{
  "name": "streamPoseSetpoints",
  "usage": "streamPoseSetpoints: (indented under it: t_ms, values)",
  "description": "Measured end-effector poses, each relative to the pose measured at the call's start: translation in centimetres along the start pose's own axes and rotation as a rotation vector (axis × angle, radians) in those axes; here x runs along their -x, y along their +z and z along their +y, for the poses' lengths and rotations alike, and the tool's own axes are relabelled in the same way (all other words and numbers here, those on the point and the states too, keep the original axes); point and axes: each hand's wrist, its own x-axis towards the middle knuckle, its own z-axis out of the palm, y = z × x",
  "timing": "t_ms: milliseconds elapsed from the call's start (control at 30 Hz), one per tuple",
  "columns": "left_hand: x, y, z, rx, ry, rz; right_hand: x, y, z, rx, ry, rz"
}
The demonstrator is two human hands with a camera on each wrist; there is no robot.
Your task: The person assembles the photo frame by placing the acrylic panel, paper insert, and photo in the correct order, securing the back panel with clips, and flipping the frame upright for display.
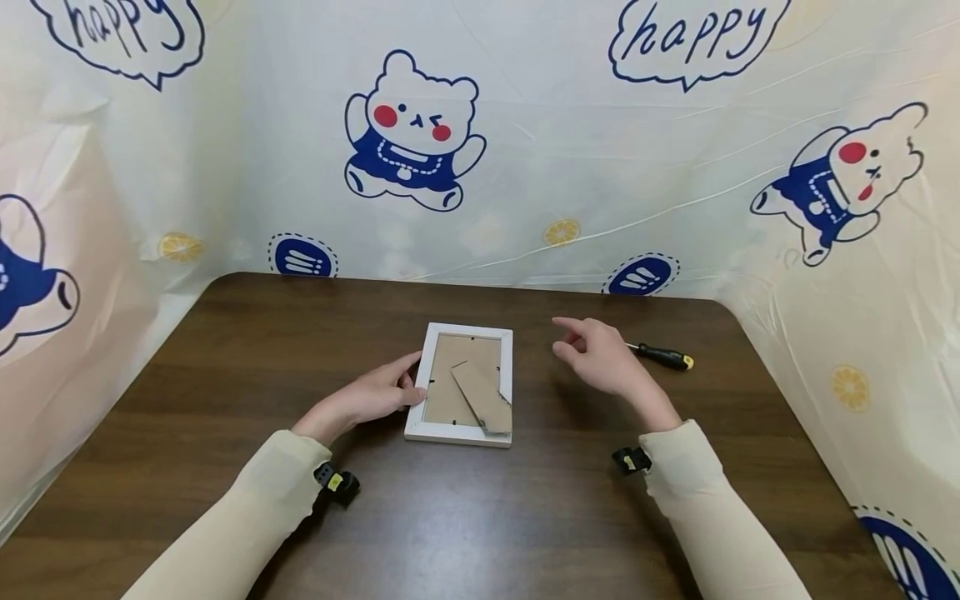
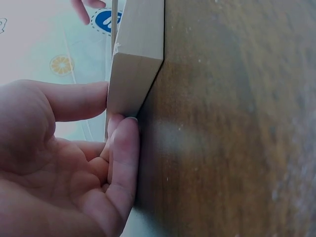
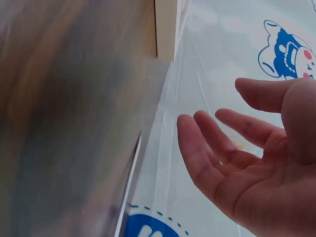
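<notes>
A white picture frame [image 1: 459, 432] lies face down near the middle of the table. Its brown backing board [image 1: 450, 350] shows, with a tilted support flap [image 1: 482, 396] across the lower right. My left hand [image 1: 360, 397] grips the frame's left side, thumb on the upper face. In the left wrist view, the fingertips [image 2: 126, 143] curl against the frame's edge [image 2: 129, 84]. To the right of the frame, my right hand [image 1: 600, 357] hovers over the table with loosely bent fingers and nothing in them. A screwdriver [image 1: 663, 357] with a black and yellow handle lies just beyond it.
The brown wooden table [image 1: 225, 500] has rounded far corners. A printed curtain [image 1: 525, 167] with bears and "happy" bubbles hangs behind it and along both sides. Each wrist wears a small black camera [image 1: 337, 483].
</notes>
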Motion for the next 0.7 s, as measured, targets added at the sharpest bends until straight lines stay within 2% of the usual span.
streamPoseSetpoints:
  t_ms: [267,700]
  values:
    - [0.3,-0.1,-0.3,0.031,0.017,0.007,-0.3,1.5,-0.8,-0.144,0.08,-0.045]
    - [1.6,0.2,-0.5,0.087,0.09,0.012,-1.4,3.4,-1.3,-0.375,0.226,-0.048]
